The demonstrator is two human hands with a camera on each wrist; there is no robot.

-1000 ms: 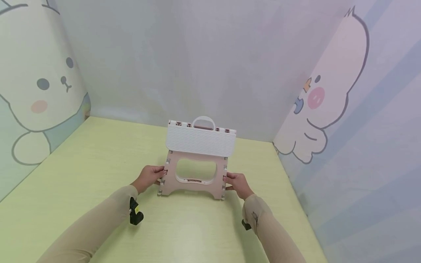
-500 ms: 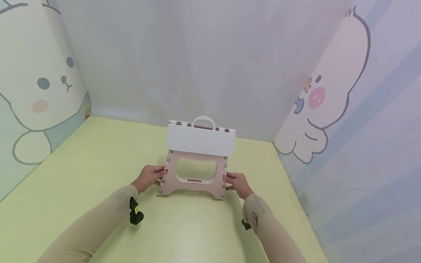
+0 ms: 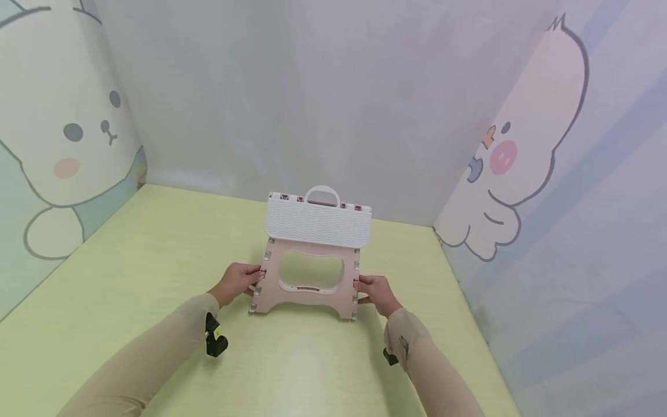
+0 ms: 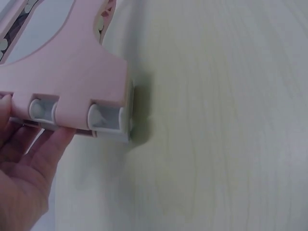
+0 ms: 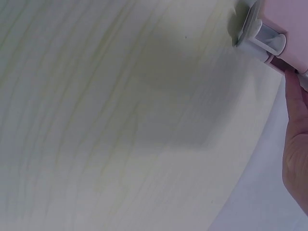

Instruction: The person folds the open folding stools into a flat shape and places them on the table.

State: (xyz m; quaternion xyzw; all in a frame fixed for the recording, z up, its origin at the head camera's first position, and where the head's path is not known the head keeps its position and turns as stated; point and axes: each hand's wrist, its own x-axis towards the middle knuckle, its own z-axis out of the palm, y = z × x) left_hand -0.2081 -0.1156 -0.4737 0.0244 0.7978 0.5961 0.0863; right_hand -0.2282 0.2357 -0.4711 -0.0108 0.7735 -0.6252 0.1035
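A folding step stool [image 3: 318,226] stands upright on the table, its white woven-textured top panel tilted above a pink leg panel with a large oval opening. A white loop handle [image 3: 323,189] sticks up from its top edge. My left hand [image 3: 235,282] grips the left edge of the pink panel, thumb in front and fingers behind. On the opposite edge, my right hand [image 3: 379,293] holds the stool the same way. The left wrist view shows the pink leg panel [image 4: 82,62] with its grey hinge knuckles; a pink corner [image 5: 288,17] appears in the right wrist view.
The pale yellow table [image 3: 307,370] runs back to a grey-lilac wall [image 3: 292,104]. Side walls carry cartoon animals, a white bear [image 3: 47,116] at left and a chick-like figure [image 3: 542,116] at right. Black wrist mounts [image 3: 215,336] sit under the sleeves.
The stool's top edge has dipped very slightly and its lower edge has shifted a little toward me. Both hands keep their grip in nearly the same place.
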